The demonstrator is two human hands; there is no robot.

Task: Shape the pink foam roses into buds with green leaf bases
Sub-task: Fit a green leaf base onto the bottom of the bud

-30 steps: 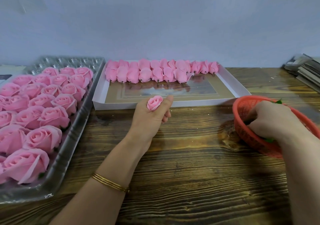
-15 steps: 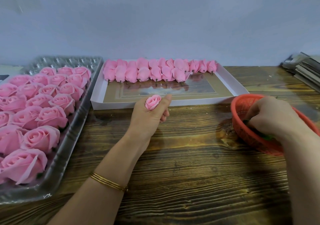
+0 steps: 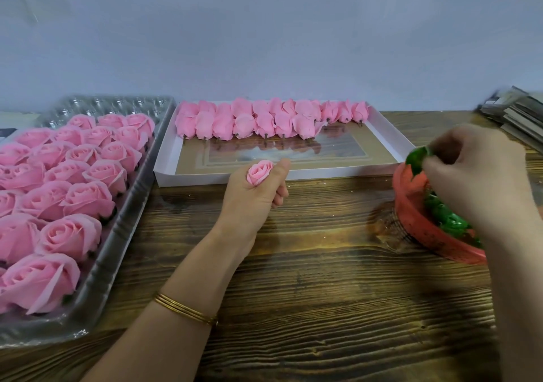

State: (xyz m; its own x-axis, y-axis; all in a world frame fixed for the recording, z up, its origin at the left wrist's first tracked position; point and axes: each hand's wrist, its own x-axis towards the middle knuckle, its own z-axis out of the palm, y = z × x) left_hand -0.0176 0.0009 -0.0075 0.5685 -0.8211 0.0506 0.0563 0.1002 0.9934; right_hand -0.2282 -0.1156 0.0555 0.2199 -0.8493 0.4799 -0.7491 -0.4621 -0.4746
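The left hand [image 3: 252,193] rests on the wooden table [image 3: 308,264], fingers curled round a tight pink rosebud [image 3: 259,171]. The right hand [image 3: 473,176] pinches a glossy green leaf base [image 3: 416,158] above the red basket [image 3: 411,205].

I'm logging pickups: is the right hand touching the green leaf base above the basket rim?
Touching. The head view shows the right hand pinching the green leaf base between its fingertips, just above the rim of the red basket.

Light soft, even | shadows faint | right edge blurred, perhaps motion
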